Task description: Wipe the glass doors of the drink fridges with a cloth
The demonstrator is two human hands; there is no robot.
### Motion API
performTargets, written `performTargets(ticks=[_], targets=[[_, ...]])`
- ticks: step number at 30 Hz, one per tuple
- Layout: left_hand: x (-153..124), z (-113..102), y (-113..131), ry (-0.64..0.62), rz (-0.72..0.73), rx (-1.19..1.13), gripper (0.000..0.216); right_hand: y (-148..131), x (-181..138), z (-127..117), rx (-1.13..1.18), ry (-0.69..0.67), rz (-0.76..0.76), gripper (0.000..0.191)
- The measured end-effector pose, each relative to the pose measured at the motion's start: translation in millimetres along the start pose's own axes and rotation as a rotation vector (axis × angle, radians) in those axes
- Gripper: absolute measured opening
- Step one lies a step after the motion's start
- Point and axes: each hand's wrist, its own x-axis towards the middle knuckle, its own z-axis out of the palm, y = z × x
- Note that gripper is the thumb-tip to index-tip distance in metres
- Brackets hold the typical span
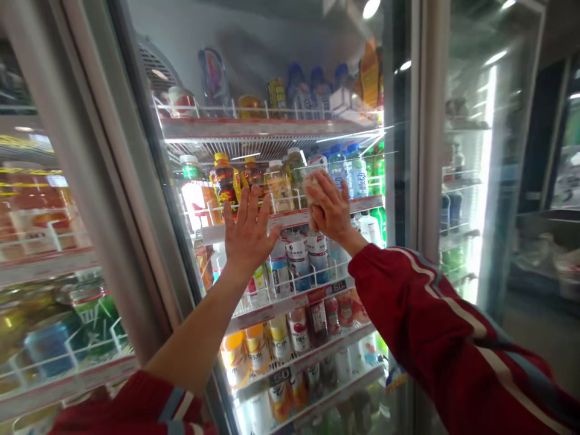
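Observation:
My left hand lies flat with its fingers spread against the glass door of a drinks fridge. It holds nothing. To its right, my right hand presses a pale, crumpled cloth to the same pane, the fingers bent over it. Much of the cloth is hidden under the palm and fingers. Behind the glass, between and around my hands, stand bottled drinks, among them a dark bottle with a yellow cap and blue-capped bottles.
Wire-fronted shelves hold several rows of bottles, with price strips along their edges. A metal door frame runs down the left beside another glass door with drinks. On the right, a frame post stands before another glass door.

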Motion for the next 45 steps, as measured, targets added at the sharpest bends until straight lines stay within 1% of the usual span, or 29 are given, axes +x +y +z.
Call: performTargets(ticks=[4,5,6,8,12,14,15,17,21,23,26,28,32,34,35,37,40,41,43,45], targets=[[-1,0,-1,0.012,0.002,0.078,0.064,35,8,6,-0.011,0.187,0.23,0.053],[-1,0,-1,0.014,0.002,0.095,0.064,40,9,7,-0.001,0.207,0.25,0.054],[-1,0,-1,0.015,0.002,0.109,0.065,42,9,7,0.015,0.204,0.235,0.053],[-1,-1,-2,0.015,0.005,0.121,0.065,41,8,4,0.055,0.133,0.12,0.051],[-1,-1,-2,0.011,-0.005,0.133,0.064,32,3,-10,0.131,-0.09,-0.213,0.042],[-1,-2,-3,-0.001,-0.017,0.148,0.064,31,2,-14,0.137,-0.138,-0.293,0.04],[-1,-2,-3,-0.008,-0.024,0.156,0.064,30,2,-14,0.135,-0.139,-0.301,0.04],[-1,-2,-2,-0.021,-0.037,0.17,0.064,30,1,-13,0.137,-0.101,-0.25,0.04],[-1,-3,-2,-0.034,-0.041,0.184,0.064,32,-1,-6,0.151,0.008,-0.027,0.043],[-1,-2,-2,-0.026,-0.045,0.185,0.064,34,-1,-4,0.155,0.029,0.026,0.045],[-2,-1,-2,-0.014,-0.046,0.187,0.063,31,-1,-4,0.158,0.033,0.02,0.046],[-2,-1,-2,-0.018,-0.038,0.187,0.063,20,-2,-3,0.159,0.02,-0.01,0.046],[-2,-2,0,-0.022,-0.049,0.177,0.06,-14,-10,-1,0.157,-0.024,-0.165,0.043],[-1,-2,2,-0.026,-0.057,0.17,0.06,-22,-13,1,0.151,-0.02,-0.227,0.041],[-1,-2,2,-0.029,-0.059,0.167,0.059,-22,-14,1,0.147,-0.007,-0.228,0.041],[-1,-2,2,-0.032,-0.057,0.165,0.06,-12,-13,2,0.135,0.029,-0.154,0.043],[0,-2,2,-0.023,-0.054,0.164,0.059,7,-8,4,0.124,0.079,0.051,0.048],[-1,-1,2,-0.019,-0.054,0.165,0.059,9,-7,4,0.124,0.084,0.094,0.05],[-1,-1,2,-0.014,-0.049,0.166,0.057,5,-6,5,0.122,0.075,0.099,0.05],[-1,-2,2,-0.011,-0.042,0.166,0.056,-6,-8,5,0.115,0.041,0.012,0.048]])
